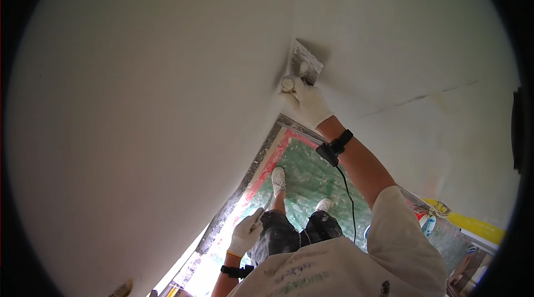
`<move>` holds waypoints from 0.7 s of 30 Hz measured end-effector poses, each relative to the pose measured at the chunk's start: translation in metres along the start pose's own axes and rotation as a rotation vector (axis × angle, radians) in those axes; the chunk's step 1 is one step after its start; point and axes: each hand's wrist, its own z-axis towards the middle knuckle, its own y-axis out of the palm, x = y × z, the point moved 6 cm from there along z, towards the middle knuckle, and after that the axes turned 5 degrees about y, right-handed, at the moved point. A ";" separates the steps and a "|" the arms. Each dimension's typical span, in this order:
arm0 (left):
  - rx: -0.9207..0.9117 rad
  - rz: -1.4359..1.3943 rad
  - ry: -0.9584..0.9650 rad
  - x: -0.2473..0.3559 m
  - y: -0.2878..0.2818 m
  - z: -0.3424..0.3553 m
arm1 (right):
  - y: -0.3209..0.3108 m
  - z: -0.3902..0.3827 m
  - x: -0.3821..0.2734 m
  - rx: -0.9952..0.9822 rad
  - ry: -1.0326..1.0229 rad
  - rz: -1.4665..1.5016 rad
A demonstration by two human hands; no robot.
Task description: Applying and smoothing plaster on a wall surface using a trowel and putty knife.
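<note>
My right hand (pixel 309 103), in a white glove, is wrapped round the handle of a plastering trowel (pixel 311 60). White compound is smeared over the trowel's metal blade, which is up against the pale wall (pixel 384 41) beside the inside corner. Low in front of my body, my gloved left hand (pixel 246 234) is closed on a thin-bladed tool (pixel 268 202). That tool shows nearly edge-on, so its full shape is hard to make out.
Another pale wall (pixel 150 102) fills the left side. Below lies a green floor covering (pixel 311 169) with a red border and white smears. A thin dark line (pixel 420 98) crosses the right wall. Yellow material (pixel 475 227) and a red-and-white container (pixel 425 222) are at the lower right.
</note>
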 end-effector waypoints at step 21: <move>0.073 -0.327 0.098 0.095 0.027 -0.021 | -0.196 -0.215 0.090 0.161 0.208 0.164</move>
